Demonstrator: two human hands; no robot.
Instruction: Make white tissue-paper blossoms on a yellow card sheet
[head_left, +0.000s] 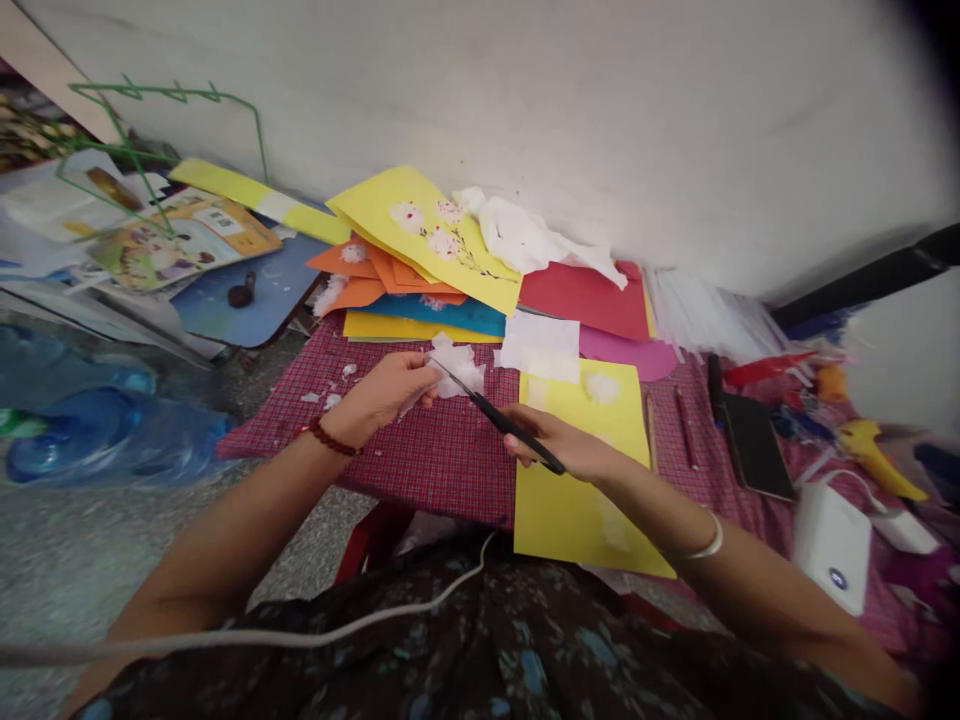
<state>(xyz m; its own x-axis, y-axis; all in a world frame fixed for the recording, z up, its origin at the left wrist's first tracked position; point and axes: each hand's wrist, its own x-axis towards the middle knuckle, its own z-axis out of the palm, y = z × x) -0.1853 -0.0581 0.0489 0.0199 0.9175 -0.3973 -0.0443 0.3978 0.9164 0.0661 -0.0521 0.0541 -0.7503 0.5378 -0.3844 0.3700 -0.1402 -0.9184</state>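
My right hand (544,440) grips a pair of scissors with black handles (517,430), the blades pointing up and left. My left hand (394,390) is closed in a pinch on a thin piece of white tissue paper (413,401), close to the scissor tips. Just beyond the blades, more cut white tissue (459,362) lies on the red checked cloth (442,470). Small white scraps (331,401) are scattered left of my left hand. Beneath my right hand is a yellow sheet (577,520) with a white tuft (602,387) near its top.
Behind are a yellow card with white flowers (427,230), a crumpled white tissue (525,235), a red sheet (585,300) and a white square (540,345). At right lie a pencil (685,428), a black phone-like object (757,445), a yellow glue gun (877,460) and a white device (832,545).
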